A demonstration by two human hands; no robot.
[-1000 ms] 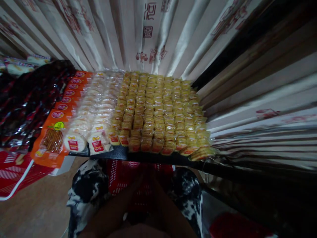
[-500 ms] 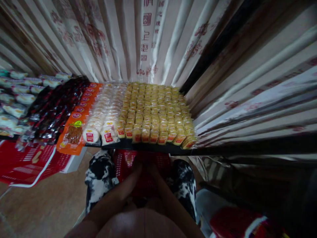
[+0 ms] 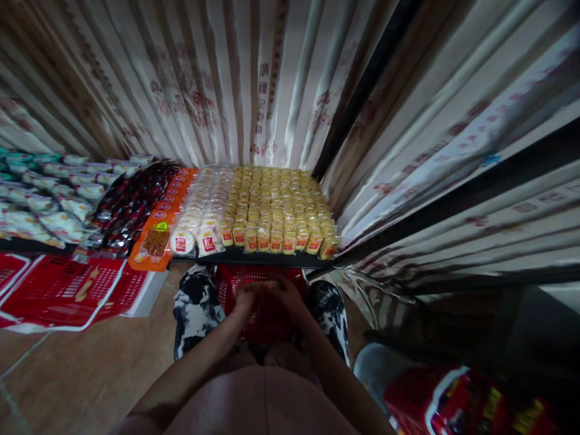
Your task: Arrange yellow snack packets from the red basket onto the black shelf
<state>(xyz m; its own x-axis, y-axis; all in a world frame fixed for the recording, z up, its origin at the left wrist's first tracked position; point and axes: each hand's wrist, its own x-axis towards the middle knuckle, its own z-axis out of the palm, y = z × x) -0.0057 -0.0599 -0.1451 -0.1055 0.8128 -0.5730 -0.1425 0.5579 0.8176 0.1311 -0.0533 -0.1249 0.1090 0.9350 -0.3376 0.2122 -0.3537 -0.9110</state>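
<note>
Between my knees stands a red plastic basket [image 3: 272, 323] with perforated walls. Over it, my left hand [image 3: 247, 296] and my right hand [image 3: 286, 293] are close together with their fingers curled inward. They seem to meet on something small and dim, which I cannot make out. Just beyond the basket, rows of yellow wrapped snack packs [image 3: 276, 205] stand on a dark shelf [image 3: 276, 258]. Left of them are white round crackers in clear wrappers [image 3: 183, 239] and orange snack bags [image 3: 156, 241] showing brown sticks.
Dark red shiny packets [image 3: 131, 205] and white-and-green packets [image 3: 49, 199] fill the shelf's left part. Red baskets [image 3: 90, 293] stand on the floor at left. Another red basket [image 3: 412, 399] with packets is at lower right. Pleated printed curtains [image 3: 217, 90] hang behind and at right.
My hands have risen from deep in the basket and come together, fingers now curled. The view has shifted, showing more of the left shelf. The shelf's packets look unchanged.
</note>
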